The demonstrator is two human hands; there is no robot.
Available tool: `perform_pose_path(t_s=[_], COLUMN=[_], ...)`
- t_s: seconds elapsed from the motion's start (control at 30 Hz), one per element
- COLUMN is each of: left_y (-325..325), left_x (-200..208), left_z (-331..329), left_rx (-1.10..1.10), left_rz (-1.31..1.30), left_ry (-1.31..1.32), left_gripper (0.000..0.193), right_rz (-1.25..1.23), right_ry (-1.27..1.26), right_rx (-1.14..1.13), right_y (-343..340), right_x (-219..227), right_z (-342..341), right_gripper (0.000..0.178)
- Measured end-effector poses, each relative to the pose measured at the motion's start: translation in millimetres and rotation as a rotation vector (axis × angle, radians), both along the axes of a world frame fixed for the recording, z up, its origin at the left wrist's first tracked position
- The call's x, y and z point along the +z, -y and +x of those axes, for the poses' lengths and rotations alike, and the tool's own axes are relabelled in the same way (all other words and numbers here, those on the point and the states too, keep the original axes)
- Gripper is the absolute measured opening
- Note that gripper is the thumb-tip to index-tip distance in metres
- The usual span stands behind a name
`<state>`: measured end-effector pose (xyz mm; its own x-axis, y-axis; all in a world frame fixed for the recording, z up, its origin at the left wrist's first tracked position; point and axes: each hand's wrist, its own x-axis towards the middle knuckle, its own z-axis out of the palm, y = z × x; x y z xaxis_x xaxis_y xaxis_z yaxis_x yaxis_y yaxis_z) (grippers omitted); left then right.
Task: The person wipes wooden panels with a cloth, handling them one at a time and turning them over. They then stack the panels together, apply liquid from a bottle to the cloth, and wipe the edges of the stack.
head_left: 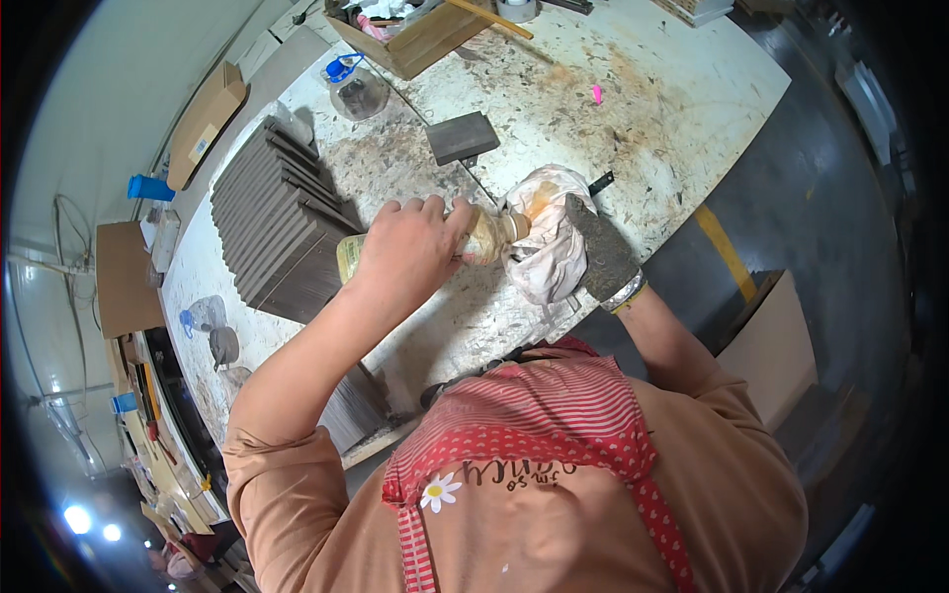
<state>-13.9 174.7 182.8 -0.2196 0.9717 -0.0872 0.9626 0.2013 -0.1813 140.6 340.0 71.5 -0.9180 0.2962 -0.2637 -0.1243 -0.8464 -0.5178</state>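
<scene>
Bottle (pixel 484 240) in your left hand (pixel 410 245), fingers wrapped round it, pointed its mouth toward 3 o'clock, at the stained cloth (pixel 556 259) above the counter (pixel 682 128). Your gloved right hand (pixel 607 255) backed the cloth, its fingers too hidden to judge. You were likely wetting it; the next move wanted steady tilt.

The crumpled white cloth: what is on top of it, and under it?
The cloth shows an orange-brown stain on top. A yellowish plastic bottle overlaps the left side; the dark-gloved right hand covers part of the right. Whatever lies underneath is hidden.
</scene>
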Motion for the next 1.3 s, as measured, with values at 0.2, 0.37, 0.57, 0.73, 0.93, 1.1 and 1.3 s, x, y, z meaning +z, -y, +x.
perform_pose_path(t_s=[0.2,0.37,0.57,0.73,0.93,1.1,1.3], left_y=[-5,1,-19,-74,-153,-189,-153], left_x=[-5,-10,-37,-41,-84,-142,-122], left_z=[-12,-17,-33,-84,-187,-203,-201], left_rx=[0.011,-0.010,-0.024,0.063,0.314,0.618,0.809], left_rz=[-0.058,0.013,0.126,0.452,0.883,0.972,0.829], left_ry=[-0.058,-0.032,0.164,0.386,0.738,0.962,0.842], left_gripper=[0.056,0.056,0.059,0.053,0.059,0.060,0.065], right_rz=[0.051,0.180,0.053,0.606,-0.023,-0.395,-0.230], right_ry=[0.079,0.135,-0.054,-0.078,-0.046,-0.166,-0.083], right_rx=[-0.020,-0.020,-0.040,-0.123,-0.059,0.060,-0.002], right_y=[-9,-8,-26,-51,-36,-27,-23], right_x=[-9,-14,-40,-40,-64,-92,-88], right_z=[-2,-5,-10,-13,-20,-5,-7], right_gripper=[0.045,0.044,0.047,0.046,0.051,0.049,0.049])
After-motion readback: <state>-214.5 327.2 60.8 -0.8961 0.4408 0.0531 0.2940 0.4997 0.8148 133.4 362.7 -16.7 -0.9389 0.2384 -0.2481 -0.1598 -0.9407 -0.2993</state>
